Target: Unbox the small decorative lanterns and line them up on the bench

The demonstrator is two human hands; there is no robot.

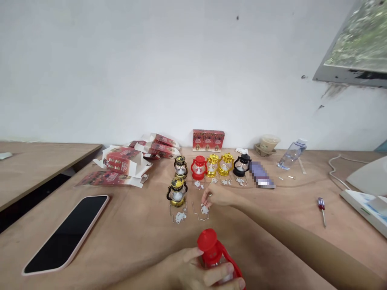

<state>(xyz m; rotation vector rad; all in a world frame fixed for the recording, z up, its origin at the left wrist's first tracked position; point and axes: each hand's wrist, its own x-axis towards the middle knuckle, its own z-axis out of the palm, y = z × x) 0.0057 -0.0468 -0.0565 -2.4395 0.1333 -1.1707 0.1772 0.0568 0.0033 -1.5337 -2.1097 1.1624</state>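
My left hand (pixel 193 270) is wrapped around a small red lantern (pixel 211 251) at the near edge of the view, tilted, its red handle on the right side. Farther out, my right hand (pixel 217 195) reaches down to the table with fingertips pinched together beside a small white part (pixel 204 209) and a bent wire (pixel 198 215). What lies between those fingertips is too small to make out. To their left stands a black-and-gold lantern (pixel 177 193) with another white part (pixel 180 217) and wire before it.
Behind is a row of lanterns, including a red one (pixel 199 168) and a black one (pixel 242 166). Opened boxes (pixel 121 161) are piled left, above a phone (pixel 66 233). Rightward are another phone (pixel 260 174), a bottle (pixel 292 155), a cup (pixel 269 143) and a screwdriver (pixel 321 209).
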